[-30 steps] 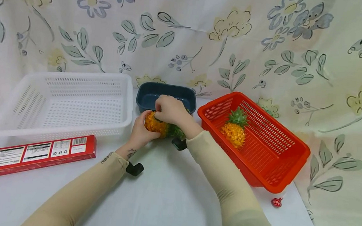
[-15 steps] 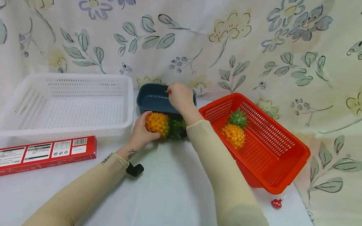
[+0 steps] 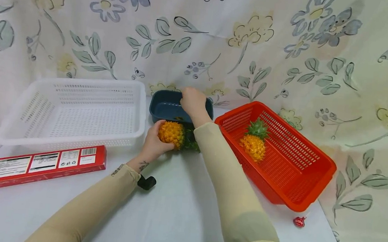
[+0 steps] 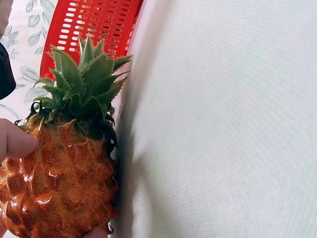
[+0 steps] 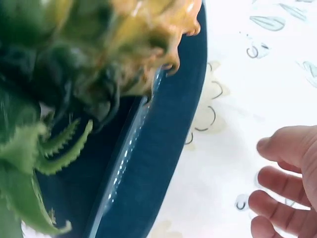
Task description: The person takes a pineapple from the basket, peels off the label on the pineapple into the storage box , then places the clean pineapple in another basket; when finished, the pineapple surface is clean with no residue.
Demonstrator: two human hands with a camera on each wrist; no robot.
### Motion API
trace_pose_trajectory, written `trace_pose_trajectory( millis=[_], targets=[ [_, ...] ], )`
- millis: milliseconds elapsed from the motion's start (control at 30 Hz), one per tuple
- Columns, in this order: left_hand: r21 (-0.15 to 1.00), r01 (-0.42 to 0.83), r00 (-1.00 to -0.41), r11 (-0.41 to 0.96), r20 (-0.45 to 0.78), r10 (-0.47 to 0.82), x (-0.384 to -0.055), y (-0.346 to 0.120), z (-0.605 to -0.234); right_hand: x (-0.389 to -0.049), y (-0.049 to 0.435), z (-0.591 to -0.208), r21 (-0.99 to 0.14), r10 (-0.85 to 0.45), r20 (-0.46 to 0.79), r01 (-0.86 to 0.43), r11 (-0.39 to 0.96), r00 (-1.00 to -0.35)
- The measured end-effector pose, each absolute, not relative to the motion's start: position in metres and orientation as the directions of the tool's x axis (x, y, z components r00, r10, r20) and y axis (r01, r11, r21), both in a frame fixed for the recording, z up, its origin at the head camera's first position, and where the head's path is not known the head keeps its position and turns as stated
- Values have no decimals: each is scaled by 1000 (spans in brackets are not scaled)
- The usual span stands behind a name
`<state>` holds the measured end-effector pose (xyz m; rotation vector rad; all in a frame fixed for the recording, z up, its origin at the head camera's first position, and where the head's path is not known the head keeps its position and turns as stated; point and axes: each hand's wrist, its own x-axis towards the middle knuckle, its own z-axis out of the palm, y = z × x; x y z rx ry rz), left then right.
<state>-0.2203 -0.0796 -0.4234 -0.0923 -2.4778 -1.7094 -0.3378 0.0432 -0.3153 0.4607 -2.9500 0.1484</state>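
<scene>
An orange pineapple with a green crown lies on its side on the white table, in front of a dark blue tub. My left hand grips its base end, with the thumb and fingertips on the scaly skin of the pineapple in the left wrist view. Over the tub hangs my right hand. Seen from the right wrist, the right hand has loosely bent fingers and nothing between them. A small brownish bit shows inside the tub, too small to identify.
A white perforated basket stands at the left, behind a long red box. On the right, a red basket holds another pineapple. A small red wrapped item lies near the table's right edge.
My right hand has moved from the pineapple up and back over the blue tub. A small brownish bit now shows in the tub. My left hand keeps its grip on the pineapple.
</scene>
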Motion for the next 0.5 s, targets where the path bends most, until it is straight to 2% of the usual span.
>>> trace_pose_trajectory(
  millis=[67, 200, 333, 500],
  targets=[
    [924, 131, -989, 359, 148, -19, -221, -79, -424, -336, 44, -316, -94, -283, 189, -305, 948, -940],
    [921, 139, -988, 365, 155, -16, -221, -80, -425, -328, 47, -314, -219, -267, 166, -300, 929, -949],
    [917, 131, -989, 376, 149, -18, -222, -81, -426, -314, 52, -311, -340, -278, 56, -280, 898, -959],
    [916, 123, -990, 383, 139, -14, -222, -81, -426, -291, 57, -313, -374, -363, -84, -309, 875, -928]
  ],
)
